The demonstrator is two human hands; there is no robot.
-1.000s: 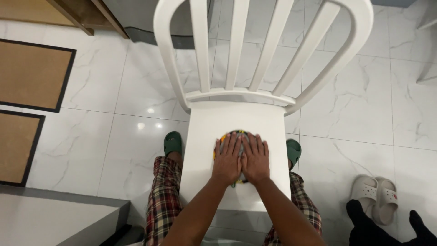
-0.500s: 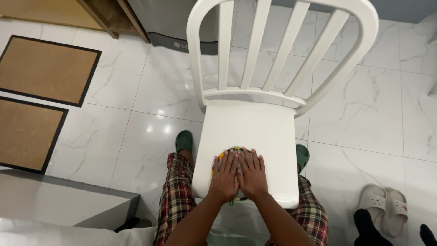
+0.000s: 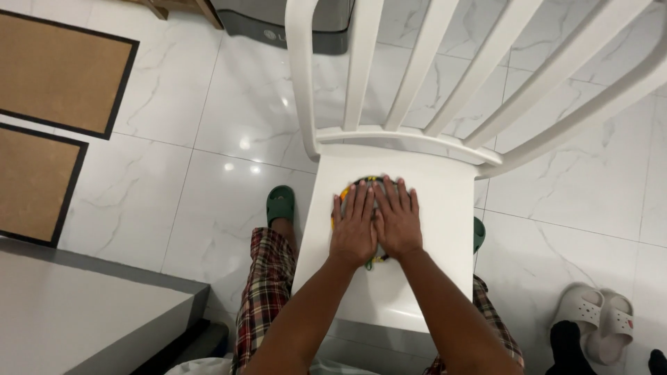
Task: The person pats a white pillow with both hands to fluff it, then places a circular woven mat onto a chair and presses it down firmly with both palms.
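A white plastic chair (image 3: 417, 292) with a slatted back stands in front of me on the tiled floor. Both my hands lie flat, side by side, on its seat. My left hand (image 3: 354, 226) and my right hand (image 3: 397, 219) press down with fingers spread on a small round, multicoloured flat item (image 3: 366, 183). Only its dark rim with yellow, green and red patches shows around my fingers and below my palms. My plaid trouser legs and green slippers (image 3: 280, 203) flank the seat.
Two brown mats with black borders (image 3: 59, 69) lie on the white marble floor at the left. A grey appliance base (image 3: 288, 24) stands at the top. A grey counter corner (image 3: 76, 312) is at lower left. White slippers (image 3: 601, 319) sit at lower right beside another person's dark-socked foot.
The view has moved closer and shifted, so the chair now fills more of the frame. My hands stay flat on the round item on the seat.
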